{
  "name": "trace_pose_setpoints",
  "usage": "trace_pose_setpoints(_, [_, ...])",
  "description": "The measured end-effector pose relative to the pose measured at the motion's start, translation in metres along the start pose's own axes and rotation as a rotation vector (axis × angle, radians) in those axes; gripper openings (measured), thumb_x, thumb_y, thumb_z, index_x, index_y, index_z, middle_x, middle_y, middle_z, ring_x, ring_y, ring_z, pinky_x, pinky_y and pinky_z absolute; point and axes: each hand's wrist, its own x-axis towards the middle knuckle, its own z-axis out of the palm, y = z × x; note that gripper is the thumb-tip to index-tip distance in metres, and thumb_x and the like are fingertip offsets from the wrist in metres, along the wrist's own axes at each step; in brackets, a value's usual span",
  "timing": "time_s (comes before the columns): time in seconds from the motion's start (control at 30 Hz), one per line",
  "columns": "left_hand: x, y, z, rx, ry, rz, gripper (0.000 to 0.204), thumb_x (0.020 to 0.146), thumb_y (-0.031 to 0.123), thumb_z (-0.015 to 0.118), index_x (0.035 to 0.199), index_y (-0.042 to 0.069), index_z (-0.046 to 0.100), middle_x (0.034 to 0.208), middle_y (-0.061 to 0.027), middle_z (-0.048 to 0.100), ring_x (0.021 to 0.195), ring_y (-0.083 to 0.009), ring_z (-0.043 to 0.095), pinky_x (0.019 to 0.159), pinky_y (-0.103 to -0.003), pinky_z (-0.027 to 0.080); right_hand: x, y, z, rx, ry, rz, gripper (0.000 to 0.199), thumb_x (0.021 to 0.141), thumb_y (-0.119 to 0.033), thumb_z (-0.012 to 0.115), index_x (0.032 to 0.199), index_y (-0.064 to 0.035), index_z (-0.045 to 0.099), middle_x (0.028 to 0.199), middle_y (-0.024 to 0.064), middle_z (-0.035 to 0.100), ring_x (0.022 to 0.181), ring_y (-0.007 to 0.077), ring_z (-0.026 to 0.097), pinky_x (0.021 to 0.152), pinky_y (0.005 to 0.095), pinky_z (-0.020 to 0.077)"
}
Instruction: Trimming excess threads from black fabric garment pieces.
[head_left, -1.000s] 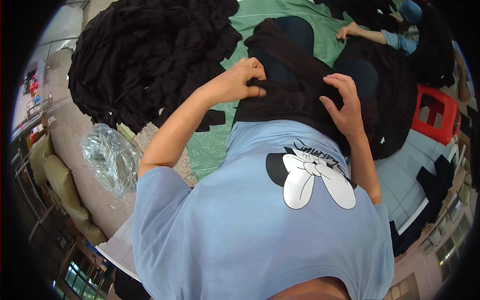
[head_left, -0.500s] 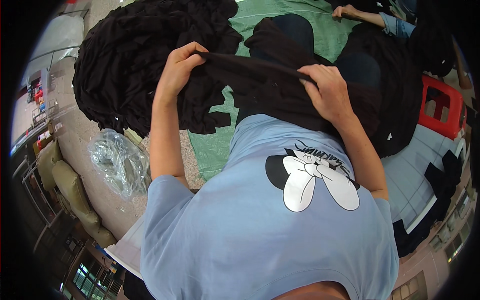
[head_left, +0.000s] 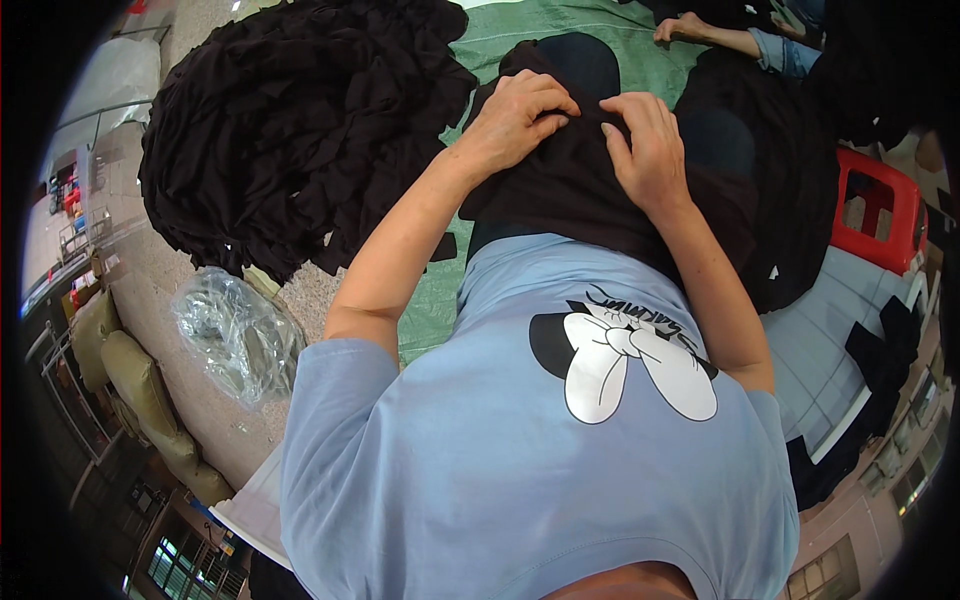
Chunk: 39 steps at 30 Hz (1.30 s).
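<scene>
Black cloth [head_left: 570, 185] lies across my lap, over my dark-clad legs. My left hand [head_left: 515, 120] is above it, thumb and forefinger closed in a pinch on the fabric near my knee. A short way to the right is my right hand [head_left: 650, 155], its thumb and fingers curved but apart, resting at the cloth with nothing visible between them. Left of my legs rises a large heap of black cloth pieces [head_left: 290, 130], several layers deep with ragged edges.
Green sheeting [head_left: 430, 310] covers the floor under my legs. A clear plastic bag [head_left: 235, 335] lies at left, near stuffed tan sacks [head_left: 150, 385]. At right stands a red plastic stool [head_left: 880, 210]. Another person's hand [head_left: 685, 28] reaches in at the far right.
My left hand has moved right from the heap's edge to beside my right hand. The stretched cloth now lies slack on my lap, and my right hand's fingers have loosened.
</scene>
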Motion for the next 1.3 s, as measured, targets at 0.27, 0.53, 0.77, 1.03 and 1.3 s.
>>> trace_pose_setpoints(0.27, [0.019, -0.015, 0.001, -0.092, -0.114, -0.087, 0.017, 0.089, 0.015, 0.063, 0.102, 0.009, 0.071, 0.096, -0.0053, 0.068, 0.1, -0.0251, 0.057, 0.09, -0.034, 0.045, 0.0, -0.017, 0.021, -0.234, -0.024, -0.222, 0.023, 0.074, -0.009, 0.073, 0.095, -0.0096, 0.066, 0.1, 0.0017, 0.062, 0.096, 0.0223, 0.057, 0.087, 0.0369, 0.0397])
trace_pose_setpoints(0.53, [0.004, 0.041, -0.05, -1.265, 0.065, -0.299, 0.02, 0.091, 0.012, 0.053, 0.102, -0.002, 0.062, 0.105, -0.0067, 0.06, 0.099, -0.0152, 0.054, 0.089, -0.027, 0.042, 0.026, -0.056, -0.038, 0.141, 0.129, -0.396, 0.019, 0.074, -0.008, 0.073, 0.092, -0.0112, 0.071, 0.094, -0.0024, 0.068, 0.093, 0.0192, 0.06, 0.087, 0.0346, 0.0351])
trace_pose_setpoints(0.77, [-0.003, 0.091, -0.087, -1.203, 0.213, -0.223, 0.021, 0.091, 0.018, 0.056, 0.097, -0.001, 0.061, 0.1, -0.0082, 0.059, 0.093, -0.0137, 0.054, 0.084, -0.025, 0.044, 0.058, -0.093, -0.067, 0.041, 0.233, -0.602, 0.026, 0.068, -0.007, 0.074, 0.093, -0.0135, 0.07, 0.084, -0.0046, 0.064, 0.081, 0.0168, 0.06, 0.077, 0.0337, 0.0313])
trace_pose_setpoints(1.03, [-0.013, 0.092, -0.063, -0.888, 0.245, -0.439, 0.01, 0.092, 0.009, 0.065, 0.095, 0.001, 0.067, 0.082, 0.0058, 0.06, 0.076, -0.0005, 0.05, 0.069, -0.017, 0.041, 0.028, -0.074, -0.038, 0.014, 0.298, -0.447, 0.029, 0.068, -0.001, 0.077, 0.092, -0.0131, 0.065, 0.085, -0.0038, 0.065, 0.076, 0.016, 0.061, 0.08, 0.037, 0.0325])
trace_pose_setpoints(1.3, [-0.014, 0.095, -0.059, -0.746, 0.237, -0.48, 0.013, 0.093, 0.011, 0.065, 0.096, -0.001, 0.067, 0.082, 0.0038, 0.062, 0.076, -0.0025, 0.051, 0.067, -0.02, 0.043, 0.026, -0.075, -0.031, -0.179, 0.298, -0.5, 0.026, 0.07, -0.004, 0.078, 0.084, -0.0121, 0.058, 0.085, -0.0035, 0.064, 0.073, 0.0138, 0.06, 0.083, 0.0384, 0.0313])
